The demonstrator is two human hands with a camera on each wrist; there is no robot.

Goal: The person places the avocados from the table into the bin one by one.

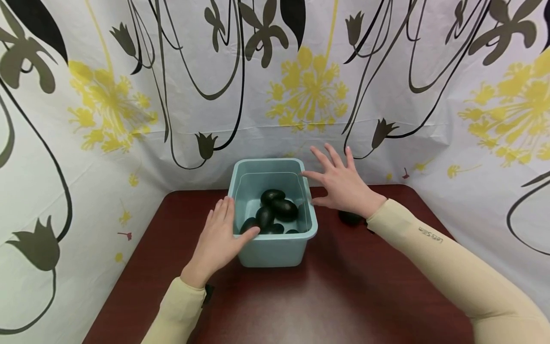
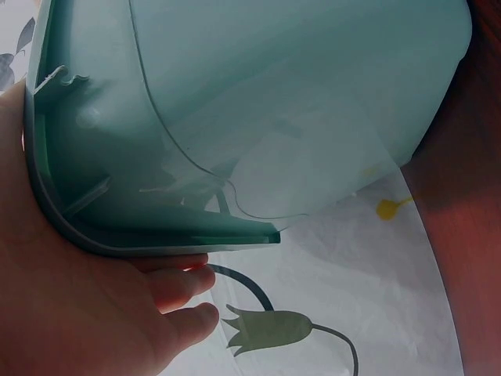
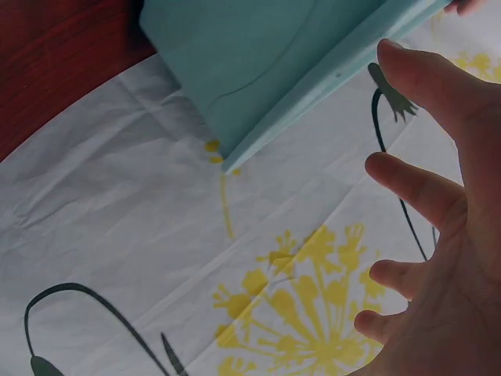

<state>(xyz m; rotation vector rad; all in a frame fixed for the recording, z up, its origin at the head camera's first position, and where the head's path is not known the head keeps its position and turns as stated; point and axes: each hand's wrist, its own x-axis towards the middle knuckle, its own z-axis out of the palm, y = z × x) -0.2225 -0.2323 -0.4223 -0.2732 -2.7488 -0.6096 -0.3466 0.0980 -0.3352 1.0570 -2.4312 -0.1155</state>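
Observation:
A light teal plastic bin [image 1: 275, 251] stands on the table with several dark, glossy, avocado-like ovals [image 1: 285, 209] at its bottom. My left hand [image 1: 216, 241] rests along the bin's left rim near the front corner, fingers straight and thumb over the edge. In the left wrist view that hand [image 2: 86, 305] lies against the bin's rim [image 2: 156, 249]. Beside the right rim, my right hand [image 1: 343, 184] is spread wide and holds nothing. The right wrist view shows its splayed fingers [image 3: 419, 188] close to the bin's edge [image 3: 313, 98]; whether they touch it I cannot tell.
Another dark oval [image 1: 350, 218] lies on the table right of the bin, partly hidden under my right wrist. The dark red-brown table [image 1: 343, 296] ends at the back against a white curtain [image 1: 266, 138] with printed flowers, which also hangs at both sides.

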